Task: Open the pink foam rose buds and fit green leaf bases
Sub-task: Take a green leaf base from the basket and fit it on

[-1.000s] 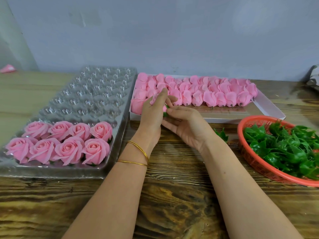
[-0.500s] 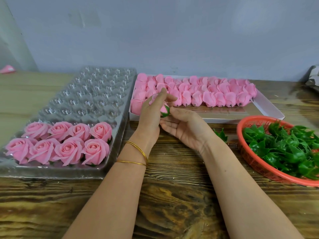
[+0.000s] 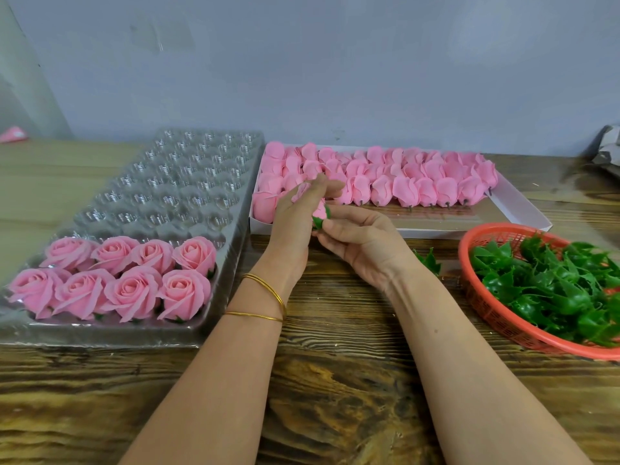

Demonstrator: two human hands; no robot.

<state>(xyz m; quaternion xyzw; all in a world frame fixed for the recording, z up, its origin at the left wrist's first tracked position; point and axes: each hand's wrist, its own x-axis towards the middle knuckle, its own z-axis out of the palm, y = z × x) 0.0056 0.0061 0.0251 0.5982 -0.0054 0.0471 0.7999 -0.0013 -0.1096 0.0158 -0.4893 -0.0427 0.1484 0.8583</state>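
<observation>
1. Centre of the frame: I see the left hand (image 3: 295, 226) raised in front of the box, its fingers curled round one pink bud (image 3: 321, 209) with the thumb up against it.
2. The right hand (image 3: 362, 239) is palm up just right of it, and the two hands touch. Its thumb and curled fingers pinch a green leaf base (image 3: 318, 223) at the bud's lower end.
3. I can't tell if the base is fully seated, because fingers cover the joint.
4. Upper centre to right: a white box (image 3: 523, 213) holds rows of closed buds (image 3: 406, 189) lying on their sides, stems toward me.
5. Left side: a clear tray (image 3: 167, 196) has eight open roses (image 3: 127, 280) at its near end, in two rows of four.
6. Right edge: a red basket (image 3: 483, 310) is heaped with spare leaf bases (image 3: 553, 283) and partly cut off by the frame.
7. One loose leaf piece (image 3: 429, 261) lies on the wooden table (image 3: 335, 380), between the right wrist and the basket.
8. Two gold bangles (image 3: 265, 286) sit on the left wrist.
9. Far upper left: a small pink item (image 3: 13, 134), too small to identify.
10. Upper right edge: a grey crumpled thing (image 3: 607, 146), also unclear.
</observation>
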